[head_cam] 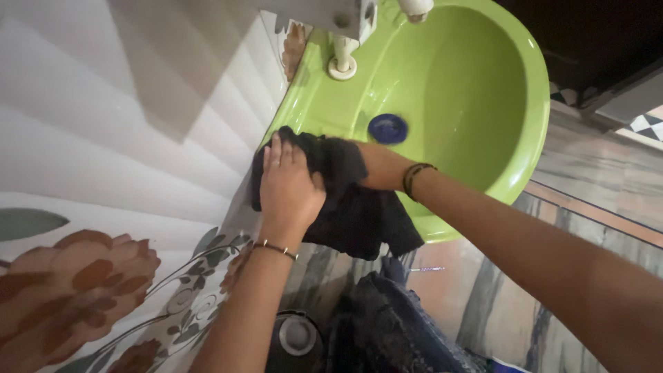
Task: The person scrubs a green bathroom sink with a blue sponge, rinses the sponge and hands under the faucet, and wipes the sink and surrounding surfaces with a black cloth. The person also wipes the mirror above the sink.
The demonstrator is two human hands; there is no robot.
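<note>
A lime-green washbasin (pixel 476 103) juts from a tiled wall (pixel 103 138), its near rim draped with a black cloth (pixel 352 207) that both hands press down. The left hand (pixel 289 186) lies spread flat on the cloth at the rim's wall end; the right hand (pixel 380 166) is half buried in folds, its grip impossible to tell. Much of the cloth hangs outside and could slide off to the floor. The bowl offers open room; the wall crowds the left, and the blue drain plug (pixel 387 128) sits just beyond.
</note>
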